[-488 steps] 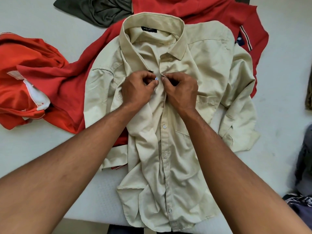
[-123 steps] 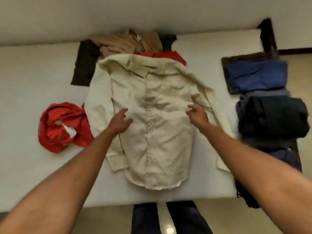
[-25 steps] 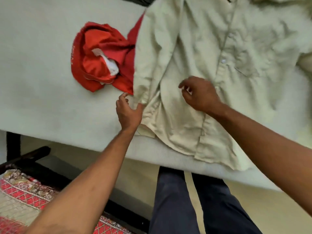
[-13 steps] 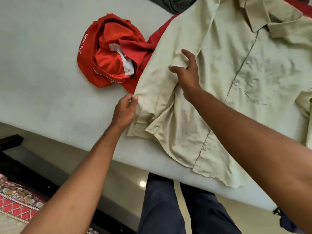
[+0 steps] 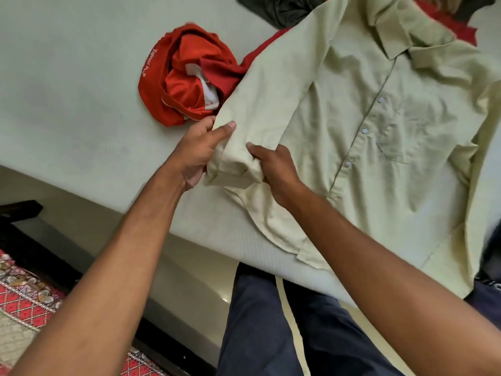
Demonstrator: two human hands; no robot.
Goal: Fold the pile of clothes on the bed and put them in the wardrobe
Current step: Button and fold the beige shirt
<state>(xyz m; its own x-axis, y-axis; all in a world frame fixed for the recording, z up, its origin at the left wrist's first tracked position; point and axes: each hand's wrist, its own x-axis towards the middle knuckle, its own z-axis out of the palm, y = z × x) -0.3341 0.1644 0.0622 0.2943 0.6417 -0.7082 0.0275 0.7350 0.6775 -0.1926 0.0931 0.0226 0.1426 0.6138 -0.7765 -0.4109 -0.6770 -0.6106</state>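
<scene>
Beige shirt, front up and buttoned, lies spread on the bed with its hem hanging a little over the near edge, and it is the garment being worked on. Both hands are on its sleeve, the one on the person's left. The left hand pinches the cloth just above the cuff with the thumb on top. The right hand has its fingers curled round the bunched cuff end. Neither hand is released or empty. The step looks like gathering the sleeve so it can be laid across the body of the shirt, so the folding of this piece appears to have barely begun: no side panel is turned in, the other sleeve lies crumpled along the far side, and the collar is rumpled. A crumpled red garment lies touching the shirt's shoulder, and a dark garment sits at the top edge; both look unfolded. More red cloth shows from under the collar. The wardrobe is not in view, so nothing can be said of what it holds. Judged from this view, most of the task is left: this shirt, at least two more pieces, and the carrying.
</scene>
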